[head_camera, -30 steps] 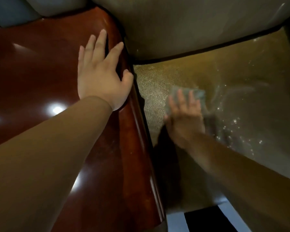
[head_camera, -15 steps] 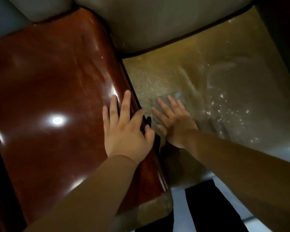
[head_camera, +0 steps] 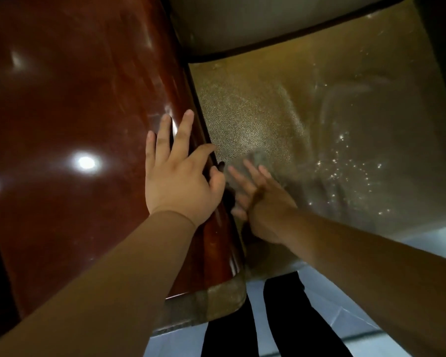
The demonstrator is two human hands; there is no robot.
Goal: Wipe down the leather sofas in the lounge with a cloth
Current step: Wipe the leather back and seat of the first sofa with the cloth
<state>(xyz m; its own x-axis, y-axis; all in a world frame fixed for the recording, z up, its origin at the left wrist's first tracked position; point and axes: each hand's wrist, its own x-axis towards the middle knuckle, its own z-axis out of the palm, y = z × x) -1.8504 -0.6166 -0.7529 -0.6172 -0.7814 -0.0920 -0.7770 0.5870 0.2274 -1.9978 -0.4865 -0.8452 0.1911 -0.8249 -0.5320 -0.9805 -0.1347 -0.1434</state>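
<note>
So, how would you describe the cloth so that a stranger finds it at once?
Start at the glossy red-brown armrest; right of it lies the olive leather seat. The cloth lies flat there under the right hand: a small grey patch, duller than the grainy leather.

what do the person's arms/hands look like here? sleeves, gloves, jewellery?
Both arms are bare from forearm to fingertips: no sleeves, no gloves. The left hand shows no ring, watch or wristband, and its nails look short and unpainted. The right hand is motion-blurred and shadowed; nothing worn shows on it or its wrist.
</note>
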